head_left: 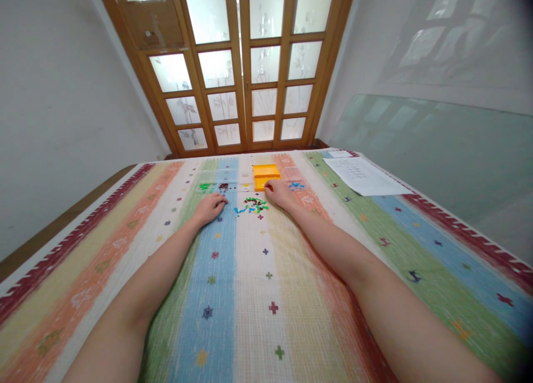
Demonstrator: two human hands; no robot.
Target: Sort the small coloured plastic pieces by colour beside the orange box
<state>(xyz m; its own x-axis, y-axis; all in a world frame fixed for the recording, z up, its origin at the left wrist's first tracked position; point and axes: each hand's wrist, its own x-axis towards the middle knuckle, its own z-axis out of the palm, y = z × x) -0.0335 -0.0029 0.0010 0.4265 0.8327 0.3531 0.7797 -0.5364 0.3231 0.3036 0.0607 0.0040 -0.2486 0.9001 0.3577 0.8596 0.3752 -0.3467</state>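
Note:
My right hand (278, 193) is at the front right edge of an opened orange box (266, 171), its fingers pinched together; whatever they hold is too small to make out. My left hand (211, 208) rests on the cloth, loosely curled with a gap between thumb and fingers, and nothing shows in it. Between the hands lies a mixed pile of tiny coloured pieces (255, 205), green, blue, dark red and yellow. Beyond my left hand are green pieces (206, 187) and dark red pieces (224, 187). A few yellow pieces (245, 187) lie left of the box; blue pieces (296, 186) lie right of it.
Clear, see-through containers seem to surround the sorted groups, though their edges are faint. A striped, patterned tablecloth (250, 294) covers the table. Written paper sheets (364, 176) lie at the far right. Behind the table stand wooden glass-paned doors (245, 66), with walls on both sides.

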